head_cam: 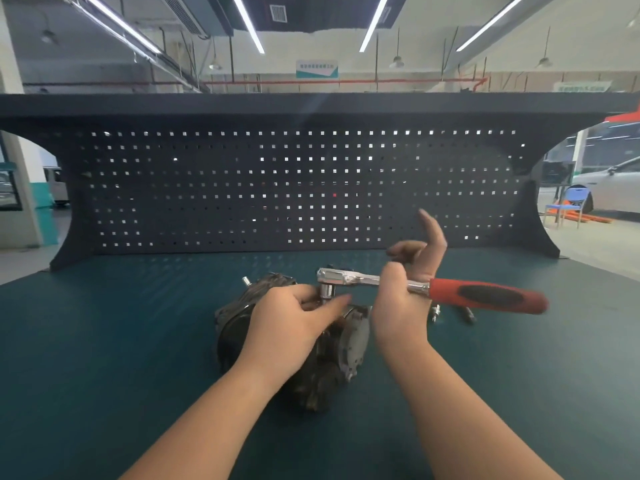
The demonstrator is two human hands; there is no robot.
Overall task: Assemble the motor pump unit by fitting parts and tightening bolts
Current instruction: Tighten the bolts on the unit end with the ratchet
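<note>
Green-matted desk [104, 341], pegboard behind: a ratchet wrench [381, 282] is held loosely by the right hand [398, 306], fingers partly raised; its socket [326, 291], at the pump unit's [346, 344] 12 o'clock, is pinched in the left hand's [294, 323] grip.

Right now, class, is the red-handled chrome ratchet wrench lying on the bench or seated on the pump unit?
Seated: the red-handled chrome ratchet wrench is level, its socket down on the dark metal pump unit, right hand at its shaft.
</note>
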